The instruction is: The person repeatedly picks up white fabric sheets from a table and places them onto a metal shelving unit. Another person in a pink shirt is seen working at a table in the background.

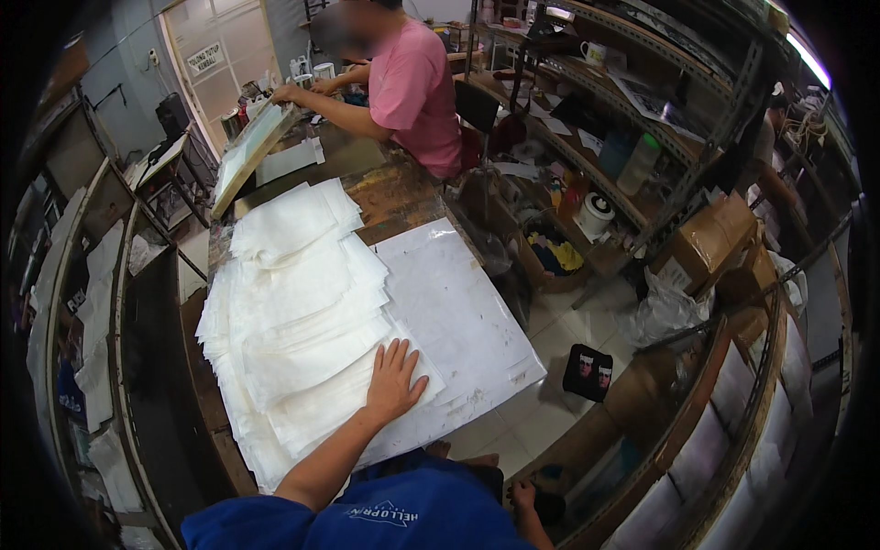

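Note:
My left hand (pixel 395 380) lies flat with its fingers spread on the near right edge of a big overlapping pile of thin white sheets (pixel 302 302). The pile fans out along the left side of the table in several layered rows. Under and beside it a large whitish board (pixel 458 321) with dark smudges covers the table's near right part. My right hand (pixel 523 496) hangs low beside my body, away from the table; its fingers are too dark and small to make out.
Across the table a person in a pink shirt (pixel 414 92) holds up a wooden-framed screen (pixel 247 156). Metal shelves (pixel 632 119) with bottles and cups stand at the right. Racks (pixel 715 431) close in on both sides. A black printed piece (pixel 588 373) lies on the tiled floor.

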The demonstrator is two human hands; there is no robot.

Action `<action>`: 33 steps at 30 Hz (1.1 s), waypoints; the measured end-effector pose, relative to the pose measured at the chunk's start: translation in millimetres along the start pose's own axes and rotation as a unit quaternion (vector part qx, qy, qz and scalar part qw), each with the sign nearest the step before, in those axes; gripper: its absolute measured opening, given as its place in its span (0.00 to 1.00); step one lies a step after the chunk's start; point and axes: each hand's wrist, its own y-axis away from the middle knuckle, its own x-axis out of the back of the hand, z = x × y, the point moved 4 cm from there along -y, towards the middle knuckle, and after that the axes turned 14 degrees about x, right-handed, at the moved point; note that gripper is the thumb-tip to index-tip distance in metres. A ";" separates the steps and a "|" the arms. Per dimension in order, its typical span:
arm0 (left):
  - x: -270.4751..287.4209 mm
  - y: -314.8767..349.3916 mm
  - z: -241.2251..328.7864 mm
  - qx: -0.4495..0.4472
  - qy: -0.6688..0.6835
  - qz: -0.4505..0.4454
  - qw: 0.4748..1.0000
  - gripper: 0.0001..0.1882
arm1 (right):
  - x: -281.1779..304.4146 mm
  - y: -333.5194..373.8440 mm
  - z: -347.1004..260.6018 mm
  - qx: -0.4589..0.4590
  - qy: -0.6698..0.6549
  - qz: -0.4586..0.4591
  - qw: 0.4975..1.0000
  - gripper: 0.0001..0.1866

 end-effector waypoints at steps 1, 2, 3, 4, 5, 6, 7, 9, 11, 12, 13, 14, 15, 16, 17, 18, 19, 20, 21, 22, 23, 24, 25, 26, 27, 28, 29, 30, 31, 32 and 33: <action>0.0 -0.8 0.5 -0.001 -0.005 -0.002 1.000 0.28 | -0.5 4.0 -0.2 0.002 -0.005 0.004 1.000 0.16; -0.2 -0.7 0.7 0.002 -0.005 -0.005 1.000 0.28 | -0.5 9.0 1.0 -0.009 -0.010 0.008 1.000 0.16; -0.4 -0.3 1.0 0.004 -0.005 -0.008 1.000 0.28 | -0.3 14.0 2.4 -0.021 -0.016 0.011 1.000 0.17; 0.1 -1.0 1.1 0.006 -0.006 -0.010 1.000 0.28 | -1.4 18.5 1.4 -0.032 -0.022 0.016 0.999 0.17; 0.4 -1.0 1.5 0.004 -0.010 -0.006 1.000 0.28 | -3.2 19.9 8.7 -0.036 -0.028 0.016 0.999 0.18; 0.6 -0.9 2.0 0.003 -0.013 -0.003 1.000 0.28 | -5.1 23.4 12.0 -0.040 -0.034 0.016 0.998 0.18; 0.6 -0.7 2.1 0.001 -0.017 0.000 1.000 0.28 | -7.3 27.9 12.8 -0.045 -0.040 0.016 0.998 0.19; 0.3 -0.9 1.7 0.003 -0.022 -0.005 1.000 0.28 | -10.1 36.9 15.0 -0.061 -0.025 0.025 0.998 0.21; 0.5 -0.6 2.5 0.004 -0.024 -0.008 1.000 0.28 | -13.6 40.0 28.9 -0.059 -0.005 0.032 0.998 0.22; 0.7 -1.4 3.8 0.002 -0.024 -0.009 1.000 0.28 | -17.6 35.6 43.5 -0.048 0.006 0.036 0.998 0.22; -0.2 -1.3 3.9 0.002 -0.025 -0.010 1.000 0.28 | -21.2 38.4 47.2 -0.039 0.017 0.039 0.998 0.23; -0.8 -1.4 4.0 0.001 -0.026 -0.010 1.000 0.28 | -22.5 41.5 49.8 -0.014 0.036 0.054 0.998 0.23; -1.2 -1.7 4.2 0.000 -0.028 -0.011 1.000 0.28 | -23.7 42.3 51.6 0.011 0.054 0.070 0.996 0.23; -2.5 -1.7 3.6 -0.001 -0.031 -0.011 0.999 0.28 | -24.4 44.9 43.5 0.036 0.073 0.085 0.993 0.22; -2.6 -1.2 3.2 -0.002 -0.031 -0.009 0.999 0.28 | -23.4 50.7 30.0 -0.011 0.029 0.053 0.998 0.23; -2.8 -0.4 2.6 -0.003 -0.032 -0.007 0.999 0.28 | -27.6 48.0 39.5 -0.011 0.032 0.054 0.998 0.23; -3.6 0.6 2.8 -0.003 -0.031 -0.005 0.999 0.28 | -28.1 44.8 37.3 -0.011 0.037 0.055 0.998 0.23; -4.0 0.9 2.8 -0.007 -0.032 -0.003 0.999 0.28 | -29.2 46.3 36.8 -0.010 0.042 0.056 0.998 0.23; -4.0 0.9 2.3 -0.009 -0.033 -0.001 0.999 0.27 | -29.2 49.2 39.0 -0.035 0.029 0.045 0.998 0.24; -3.8 0.7 2.7 -0.010 -0.031 0.003 0.999 0.27 | -29.5 51.1 44.5 -0.035 0.023 0.063 0.997 0.24; -4.0 1.5 2.3 -0.011 -0.026 0.004 1.000 0.27 | -31.0 50.8 49.3 -0.034 0.018 0.080 0.996 0.25; -4.1 2.9 1.3 -0.010 -0.022 0.006 1.000 0.27 | -32.4 49.8 53.9 -0.033 0.013 0.096 0.995 0.26; -3.7 2.6 2.4 -0.010 -0.017 0.009 1.000 0.27 | -36.1 45.4 70.2 -0.041 0.003 0.096 0.995 0.26; -2.0 3.1 2.6 -0.010 -0.012 0.011 1.000 0.27 | -40.7 39.2 94.2 -0.047 -0.005 0.093 0.995 0.26; -1.5 3.3 2.6 -0.012 -0.007 0.015 1.000 0.27 | -41.8 34.8 108.0 -0.053 -0.014 0.092 0.994 0.26; -0.9 4.1 1.6 -0.013 -0.003 0.018 1.000 0.26 | -41.7 33.2 108.7 -0.047 -0.014 0.073 0.996 0.25; -0.8 4.7 1.0 -0.013 0.000 0.020 1.000 0.26 | -42.0 32.4 109.7 -0.042 -0.015 0.054 0.998 0.24; -1.2 5.1 1.1 -0.014 0.003 0.022 1.000 0.26 | -42.1 31.9 110.9 -0.037 -0.017 0.035 0.999 0.22; -0.7 5.0 0.5 -0.016 0.005 0.023 1.000 0.26 | -40.8 30.9 110.5 -0.030 -0.019 0.047 0.998 0.20; -1.3 4.7 -0.4 -0.018 0.004 0.029 0.999 0.26 | -38.9 29.4 110.1 -0.023 -0.022 0.060 0.998 0.18; -3.4 6.6 -2.7 -0.020 0.000 0.031 0.999 0.26 | -39.7 33.7 106.7 -0.019 -0.027 0.071 0.997 0.17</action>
